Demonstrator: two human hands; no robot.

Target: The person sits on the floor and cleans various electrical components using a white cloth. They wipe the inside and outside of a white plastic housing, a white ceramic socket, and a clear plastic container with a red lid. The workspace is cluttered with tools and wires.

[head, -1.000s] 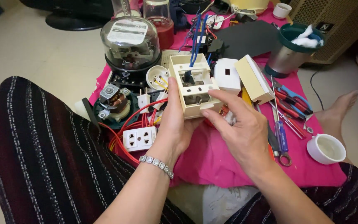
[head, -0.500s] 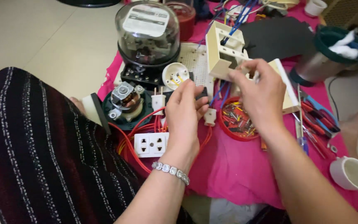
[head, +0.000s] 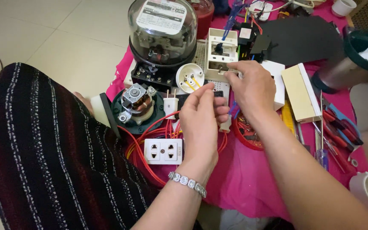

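A single head-worn camera looks steeply down and slightly forward from the person's own position, close over the lap and the pink cloth (head: 252, 187) spread on the tiled floor (head: 56, 38). Both forearms enter from the bottom edge, and the left hand (head: 203, 117) and right hand (head: 252, 87) sit near the middle of the frame. There is no second view to share any part of the scene.

Bare forearms, no sleeves. Sparkling silver stone bracelet (head: 188, 183) around left wrist. Dark, near-black garment (head: 47, 153) with thin white dashed stripes and reddish tint, lower left of frame.
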